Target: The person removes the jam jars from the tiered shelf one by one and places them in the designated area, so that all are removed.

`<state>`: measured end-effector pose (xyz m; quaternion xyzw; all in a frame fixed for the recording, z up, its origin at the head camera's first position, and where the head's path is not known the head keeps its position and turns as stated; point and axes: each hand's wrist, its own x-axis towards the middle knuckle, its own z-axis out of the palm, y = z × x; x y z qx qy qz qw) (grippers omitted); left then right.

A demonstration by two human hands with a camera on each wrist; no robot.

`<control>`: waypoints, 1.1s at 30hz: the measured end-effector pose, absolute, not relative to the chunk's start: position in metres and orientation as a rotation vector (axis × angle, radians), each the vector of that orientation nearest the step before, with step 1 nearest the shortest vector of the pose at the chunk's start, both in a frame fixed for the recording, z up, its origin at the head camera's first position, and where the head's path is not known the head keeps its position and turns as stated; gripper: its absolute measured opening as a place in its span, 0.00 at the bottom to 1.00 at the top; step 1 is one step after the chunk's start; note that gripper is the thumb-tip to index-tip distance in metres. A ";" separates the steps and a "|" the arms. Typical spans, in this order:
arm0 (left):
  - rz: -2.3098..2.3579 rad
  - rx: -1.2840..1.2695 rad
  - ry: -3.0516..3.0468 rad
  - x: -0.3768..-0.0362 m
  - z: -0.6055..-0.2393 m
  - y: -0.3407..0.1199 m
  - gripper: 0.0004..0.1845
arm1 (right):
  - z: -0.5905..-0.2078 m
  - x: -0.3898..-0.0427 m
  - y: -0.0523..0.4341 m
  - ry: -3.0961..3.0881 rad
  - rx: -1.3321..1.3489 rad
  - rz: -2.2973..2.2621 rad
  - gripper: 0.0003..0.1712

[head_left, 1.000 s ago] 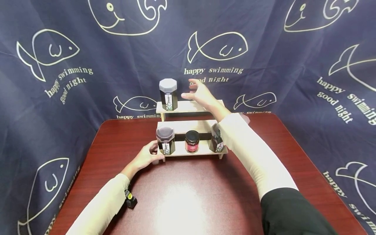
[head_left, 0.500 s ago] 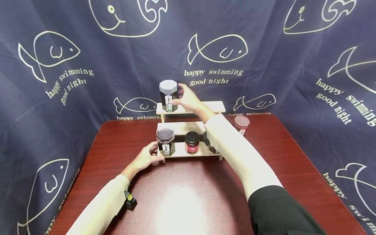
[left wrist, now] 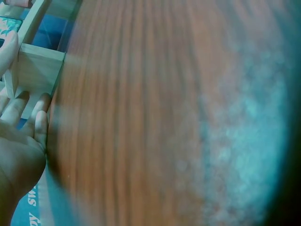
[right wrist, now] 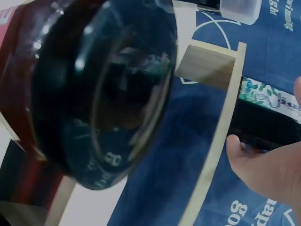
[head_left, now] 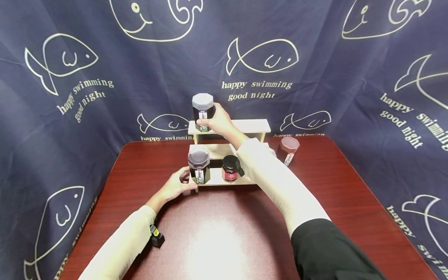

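A tall octagonal dark jar with a whitish lid (head_left: pixel 203 102) stands at the left end of the top tier of a wooden stepped rack (head_left: pixel 251 125). My right hand (head_left: pixel 221 121) grips it from the right, thumb across its front. The right wrist view shows the jar's leafy label (right wrist: pixel 261 94) and the hand (right wrist: pixel 275 167) at its base. Low on the left, my left hand (head_left: pixel 174 185) holds the rack's left end, with the thumb at the bottom tier's front. In the left wrist view, fingers reach around the rack's end piece (left wrist: pixel 41 68).
The bottom tier holds an octagonal jar with a greyish-purple lid (head_left: pixel 198 165) and a small black-lidded jar (head_left: pixel 230 169). A reddish-lidded jar (head_left: pixel 289 147) stands on the red-brown table (head_left: pixel 325 175) to the right. My right sleeve (head_left: pixel 280 186) hides the rack's lower right. Behind hangs a blue fish-print cloth (head_left: pixel 259 23).
My right hand has moved left from beside the white-lidded jar and taken hold of it. The left hand keeps its place at the rack.
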<state>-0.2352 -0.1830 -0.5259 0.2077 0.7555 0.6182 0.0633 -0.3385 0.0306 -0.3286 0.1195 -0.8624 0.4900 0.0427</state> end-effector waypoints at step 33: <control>1.860 0.598 2.270 -0.235 -0.524 -0.185 0.39 | -0.346 -0.350 0.021 -2.592 0.233 1.435 0.51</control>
